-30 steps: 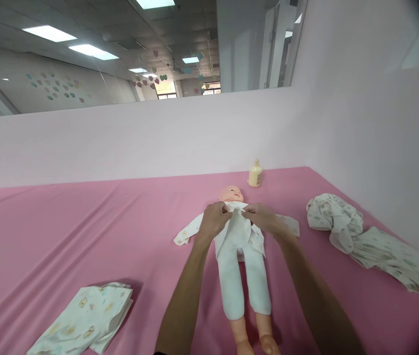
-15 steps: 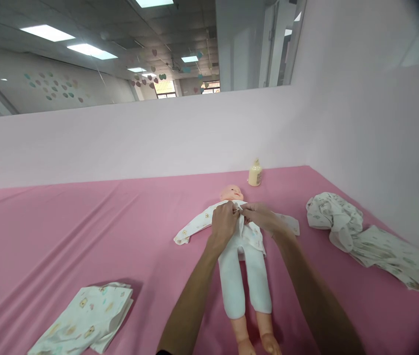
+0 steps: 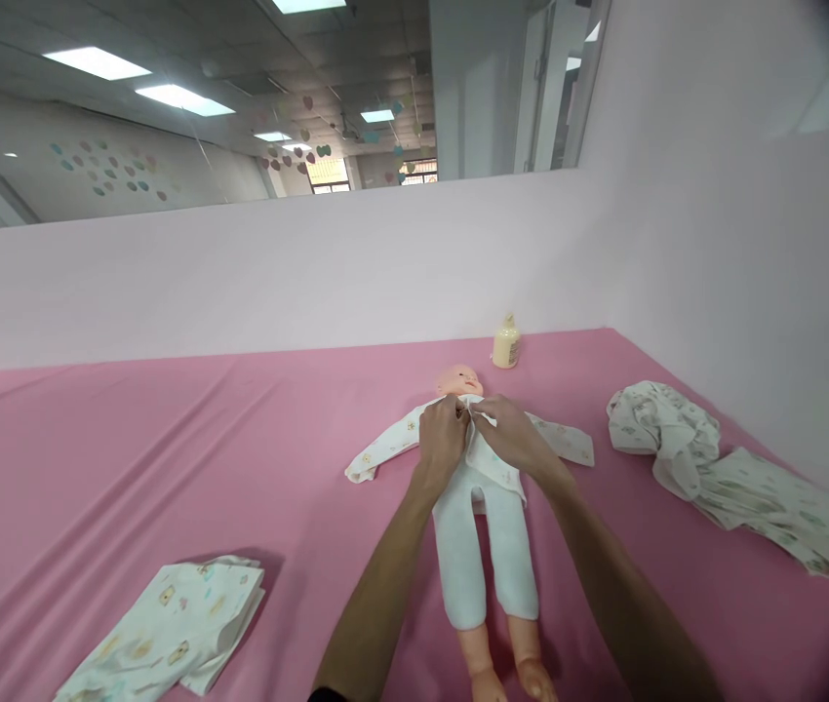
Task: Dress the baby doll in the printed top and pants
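1. Squarely on the pink sheet [image 3: 297,526], right of the view's middle, a baby doll [image 3: 477,480] lies on its back; clock directions are taken from its chest, with 12 toward the far wall
2. Its head [image 3: 460,379] is at 12 o'clock, its white cloth legs [image 3: 458,561] and bare feet at 6, and the sleeves of its printed white shirt [image 3: 492,466] spread toward 8 and 3
3. At the chest, just below the neck, the left hand [image 3: 444,436] is closed on the shirt's front edge; the right hand [image 3: 515,436] touches the front beside it with bunched fingertips, too small to tell whether they pinch
4. Near the head, at 1 o'clock, stands a pale yellow pump bottle [image 3: 506,347]
5. A crumpled printed cloth [image 3: 663,424] sits at 3, its long flat end trailing to 4 along the wall side; a folded printed cloth [image 3: 173,624] lies at 8
6. Long creases run through the sheet at 9
7. Beyond, a plain white low wall [image 3: 260,283] crosses from 10 to 1, meeting a white side wall [image 3: 736,224] at 2
8. Above the low wall show lit ceiling panels [image 3: 98,63] at 10, hanging heart shapes [image 3: 298,154] and a bright window [image 3: 328,175] at 11
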Motion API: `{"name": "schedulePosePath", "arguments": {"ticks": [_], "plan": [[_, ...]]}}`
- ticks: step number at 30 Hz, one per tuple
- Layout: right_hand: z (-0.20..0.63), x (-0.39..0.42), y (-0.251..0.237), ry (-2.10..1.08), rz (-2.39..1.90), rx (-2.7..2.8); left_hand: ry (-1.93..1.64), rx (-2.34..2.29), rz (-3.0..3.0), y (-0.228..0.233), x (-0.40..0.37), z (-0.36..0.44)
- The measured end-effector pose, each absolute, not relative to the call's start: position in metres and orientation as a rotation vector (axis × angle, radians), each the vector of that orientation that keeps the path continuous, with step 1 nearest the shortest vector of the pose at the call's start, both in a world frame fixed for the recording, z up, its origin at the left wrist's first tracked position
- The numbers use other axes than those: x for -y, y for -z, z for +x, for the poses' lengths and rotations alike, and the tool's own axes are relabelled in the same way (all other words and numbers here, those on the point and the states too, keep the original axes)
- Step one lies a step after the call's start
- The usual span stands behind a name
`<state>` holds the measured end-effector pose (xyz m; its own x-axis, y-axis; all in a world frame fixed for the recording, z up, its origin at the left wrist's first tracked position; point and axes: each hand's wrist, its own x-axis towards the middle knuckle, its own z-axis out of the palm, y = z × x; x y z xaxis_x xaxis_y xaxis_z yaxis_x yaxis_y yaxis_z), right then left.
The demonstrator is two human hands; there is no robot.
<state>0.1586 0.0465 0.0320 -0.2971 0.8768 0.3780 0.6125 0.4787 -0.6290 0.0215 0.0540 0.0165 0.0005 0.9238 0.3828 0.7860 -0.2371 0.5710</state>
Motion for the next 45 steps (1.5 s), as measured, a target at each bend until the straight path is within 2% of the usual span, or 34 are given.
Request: {"name": "schedulePosePath", "arguments": {"ticks": [12, 22, 29, 36, 45], "plan": [[0.152, -0.039, -0.037, -0.487, -1.186, 2.113, -1.243, -1.663, 1.774, -0.018, -0.060, 0.015], [0.155, -0.042, -0.035, -0.641, -1.125, 2.060, -1.321, -1.438, 1.497, -0.008, -0.067, 0.011], [0.157, -0.040, -0.036, -0.863, -1.175, 2.006, -1.225, -1.183, 1.224, -0.007, -0.067, 0.008], [0.156, -0.044, -0.032, -0.787, -1.204, 2.099, -1.140, -0.945, 0.996, -0.015, -0.068, 0.002], [0.157, -0.043, -0.032, -0.785, -1.166, 2.147, -1.137, -0.923, 0.945, -0.013, -0.072, -0.002]]}}
